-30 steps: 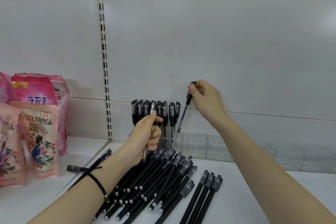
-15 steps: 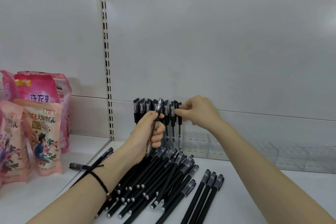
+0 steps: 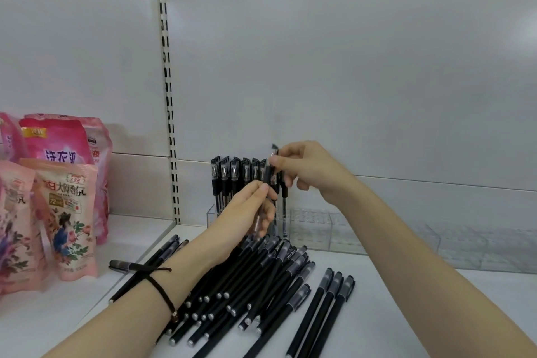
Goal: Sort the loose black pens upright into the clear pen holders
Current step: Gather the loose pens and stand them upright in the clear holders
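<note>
The left hand (image 3: pixel 250 212) has its fingers curled around the lower part of a black pen (image 3: pixel 268 173) and holds it almost upright. The right hand (image 3: pixel 305 168) pinches the cap end of the same pen between thumb and fingertips. The pen is in front of the standing pens (image 3: pixel 232 180), which fill the left end of the clear pen holders (image 3: pixel 325 229) at the back of the white shelf (image 3: pixel 406 299). The loose pens (image 3: pixel 261 279) lie in a pile under the left wrist. Pink pouches (image 3: pixel 66 212) stand at the left.
</note>
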Demonstrator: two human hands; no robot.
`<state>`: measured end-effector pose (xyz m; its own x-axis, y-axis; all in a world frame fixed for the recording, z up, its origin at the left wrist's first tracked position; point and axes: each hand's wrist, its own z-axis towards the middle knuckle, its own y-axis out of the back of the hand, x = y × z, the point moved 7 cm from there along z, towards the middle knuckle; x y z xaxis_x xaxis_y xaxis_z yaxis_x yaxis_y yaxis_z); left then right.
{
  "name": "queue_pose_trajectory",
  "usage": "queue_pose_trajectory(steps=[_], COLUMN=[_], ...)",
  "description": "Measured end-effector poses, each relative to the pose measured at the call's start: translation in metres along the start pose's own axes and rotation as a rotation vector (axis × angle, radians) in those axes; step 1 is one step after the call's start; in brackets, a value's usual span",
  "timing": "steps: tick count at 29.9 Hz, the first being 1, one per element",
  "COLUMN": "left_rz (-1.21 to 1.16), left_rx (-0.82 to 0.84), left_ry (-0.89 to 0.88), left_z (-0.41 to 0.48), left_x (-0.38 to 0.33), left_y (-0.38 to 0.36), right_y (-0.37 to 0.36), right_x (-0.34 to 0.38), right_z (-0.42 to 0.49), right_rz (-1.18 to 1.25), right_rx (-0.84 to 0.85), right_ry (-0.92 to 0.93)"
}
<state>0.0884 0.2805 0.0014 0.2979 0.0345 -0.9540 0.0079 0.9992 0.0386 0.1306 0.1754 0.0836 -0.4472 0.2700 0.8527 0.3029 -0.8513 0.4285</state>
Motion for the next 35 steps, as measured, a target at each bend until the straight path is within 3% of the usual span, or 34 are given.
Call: queue_pose_trajectory(steps=[3, 8, 11, 25, 29, 35], left_rz=[0.307, 1.309, 1.524, 1.741, 1.699, 1.685], left_rx=[-0.061, -0.105, -0.122, -0.134, -0.064, -0.030], left_ry=[-0.047, -0.302, -0.317, -0.289, -0.436, -0.498], left_z=[-0.002, -0.012, -0.015, -0.034, -0.064, -0.088], left_x=[-0.002, -0.013, -0.013, -0.018, -0.018, -0.027], left_y=[0.005, 0.004, 0.006, -0.003, -0.008, -0.039], right_y=[0.022, 0.050, 0.051, 0.009, 0.012, 0.027], right_x=[0.001, 0.002, 0.000, -0.041, -0.058, -0.072], right_z=[0.003, 0.003, 0.006, -0.024, -0.077, -0.119], right_rz=[0.035, -0.053, -0.192, -0.677, -1.014, -1.062], right_rx=[-0.131, -0.320, -0.336, -0.072, 0.045, 0.110], right_ry=[0.003, 0.055, 0.088, 0.028, 0.078, 0.102])
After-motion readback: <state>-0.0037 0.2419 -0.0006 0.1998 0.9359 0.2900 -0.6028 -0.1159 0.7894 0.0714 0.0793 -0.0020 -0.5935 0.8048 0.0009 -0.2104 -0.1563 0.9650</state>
